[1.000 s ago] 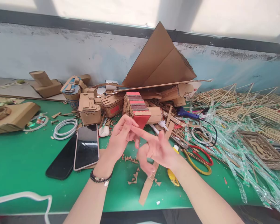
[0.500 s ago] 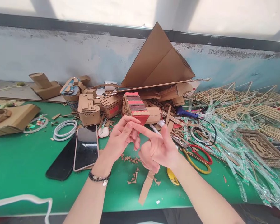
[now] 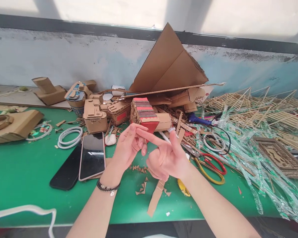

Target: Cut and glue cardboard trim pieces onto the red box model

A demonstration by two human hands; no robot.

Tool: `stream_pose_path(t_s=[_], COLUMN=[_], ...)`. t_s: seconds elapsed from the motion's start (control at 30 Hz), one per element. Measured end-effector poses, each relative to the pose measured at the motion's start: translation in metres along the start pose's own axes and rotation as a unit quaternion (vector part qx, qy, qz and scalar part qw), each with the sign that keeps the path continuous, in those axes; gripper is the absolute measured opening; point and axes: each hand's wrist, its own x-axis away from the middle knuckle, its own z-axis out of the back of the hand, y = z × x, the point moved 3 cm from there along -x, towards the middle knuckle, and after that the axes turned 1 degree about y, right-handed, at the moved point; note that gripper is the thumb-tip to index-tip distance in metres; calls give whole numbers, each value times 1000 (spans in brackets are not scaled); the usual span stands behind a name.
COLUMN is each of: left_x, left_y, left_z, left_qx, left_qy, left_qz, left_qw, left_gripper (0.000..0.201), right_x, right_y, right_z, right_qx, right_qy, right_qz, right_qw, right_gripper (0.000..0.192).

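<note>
Both my hands meet over the middle of the green table. My left hand, with a beaded bracelet on its wrist, has its thumb and fingers closed around the tip of my right index finger. My right hand has its index finger stretched out and its thumb raised, while the other fingers curl inward; no object shows in it. Below the hands lie a cardboard strip and several small cardboard triangles. Just behind them stands a small cardboard house with a red and brown striped roof.
Scissors with red and yellow handles and a blue glue gun lie to the right, beside clear plastic wrappers and wooden sticks. Two phones lie left. Cardboard models line the back, below a large leaning cardboard sheet.
My hands stay joined in nearly the same place. The left thumb has slid slightly up and left towards the right fingertip, and the left wrist has shifted a little to the right.
</note>
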Motion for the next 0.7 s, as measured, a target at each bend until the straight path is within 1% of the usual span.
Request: stream_pose_path(t_s=[0.13, 0.23, 0.3, 0.4, 0.53, 0.6, 0.63, 0.7], left_x=[1, 2, 1, 1, 0, 0, 0, 0], left_y=[1, 2, 2, 2, 2, 4, 5, 10], left_z=[-2, -3, -2, 1, 4, 6, 7, 10], left_qx=[-12, -37, -47, -49, -67, -83, -93, -116], left_qy=[-16, -22, -7, 39, 84, 100, 111, 141], left_qz=[9, 7, -6, -16, -21, -51, -75, -137], left_qw=[1000, 999, 999, 998, 994, 990, 987, 974], left_gripper=[42, 40, 43, 52, 59, 58, 55, 45], right_x=[0, -2, -4, -7, -8, -7, -6, -4], right_y=[-1, 1, 4, 8, 9, 8, 7, 4], right_z=[0, -1, -2, -3, -5, -5, -4, -1], right_qx=[2, 30, 66, 105, 114, 124, 133, 153], right_qy=[5, 3, -2, -21, -39, -30, -21, 9], right_qz=[13, 21, 26, 32, 34, 45, 58, 100], right_qw=[1000, 999, 997, 994, 992, 991, 989, 983], right_gripper=[108, 103, 101, 98, 96, 92, 85, 66])
